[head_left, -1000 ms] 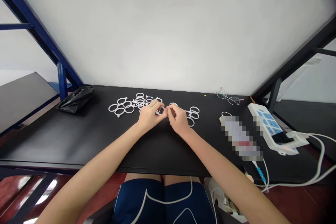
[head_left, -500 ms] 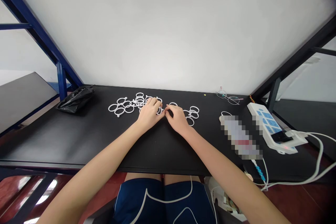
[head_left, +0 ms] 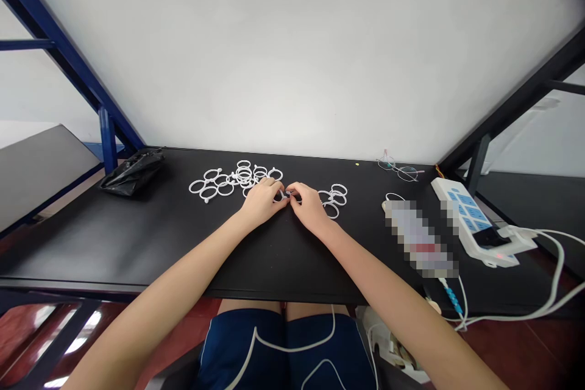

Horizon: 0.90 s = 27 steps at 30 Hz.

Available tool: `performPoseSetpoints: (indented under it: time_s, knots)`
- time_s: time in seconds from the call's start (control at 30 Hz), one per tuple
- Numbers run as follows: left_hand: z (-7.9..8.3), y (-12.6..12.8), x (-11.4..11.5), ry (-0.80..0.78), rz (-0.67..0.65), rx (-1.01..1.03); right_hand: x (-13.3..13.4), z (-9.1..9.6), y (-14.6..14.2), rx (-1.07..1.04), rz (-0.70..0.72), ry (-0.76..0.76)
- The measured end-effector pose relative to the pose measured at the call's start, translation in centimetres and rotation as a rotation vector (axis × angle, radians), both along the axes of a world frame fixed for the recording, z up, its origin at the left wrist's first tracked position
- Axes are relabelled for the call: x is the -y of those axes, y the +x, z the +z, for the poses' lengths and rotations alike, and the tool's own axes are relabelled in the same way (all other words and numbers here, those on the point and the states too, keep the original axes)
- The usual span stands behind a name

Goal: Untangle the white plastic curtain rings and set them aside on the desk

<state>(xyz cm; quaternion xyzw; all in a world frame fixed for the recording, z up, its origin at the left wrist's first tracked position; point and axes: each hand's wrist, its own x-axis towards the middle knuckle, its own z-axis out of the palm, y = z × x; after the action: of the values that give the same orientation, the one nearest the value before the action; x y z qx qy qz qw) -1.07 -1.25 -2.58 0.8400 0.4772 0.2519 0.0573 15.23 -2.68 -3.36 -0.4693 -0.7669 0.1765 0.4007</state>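
My left hand (head_left: 261, 202) and my right hand (head_left: 309, 205) meet low over the black desk, fingertips nearly touching. Between them shows a small white ring piece (head_left: 284, 195), pinched in the left fingers and mostly covered. The right thumb and fingertips close on the same spot; whether they grip that ring or a second one is hard to see. A pile of white plastic rings (head_left: 244, 175) lies just beyond my left hand. Further left is a group of joined rings (head_left: 211, 185) with small knobs. Several more white rings (head_left: 337, 195) lie right of my right hand.
On the right lie eyeglasses (head_left: 402, 171), a blurred-out phone (head_left: 418, 241) with a cable, and a white power strip (head_left: 470, 219) with plugged-in chargers. A black plastic bag (head_left: 132, 173) sits at the far left of the black desk (head_left: 159, 237). A white wall rises behind.
A ring that showed above my right hand is no longer visible there. My fingers have shifted slightly, and more of the white piece shows between them. More of the pile is uncovered beside my left hand.
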Motion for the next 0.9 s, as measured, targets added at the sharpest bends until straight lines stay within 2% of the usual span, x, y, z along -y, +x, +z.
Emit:
performPoseSetpoints:
  time_s: [0.3,0.9]
  knots:
    - [0.10,-0.01,0.03,0.004,0.031,-0.028,0.01,-0.12,-0.04,-0.006,0.011,-0.016]
    - [-0.45,-0.27,-0.40,0.088,0.035,-0.044,0.23,0.21,-0.21,-0.051,-0.076,-0.050]
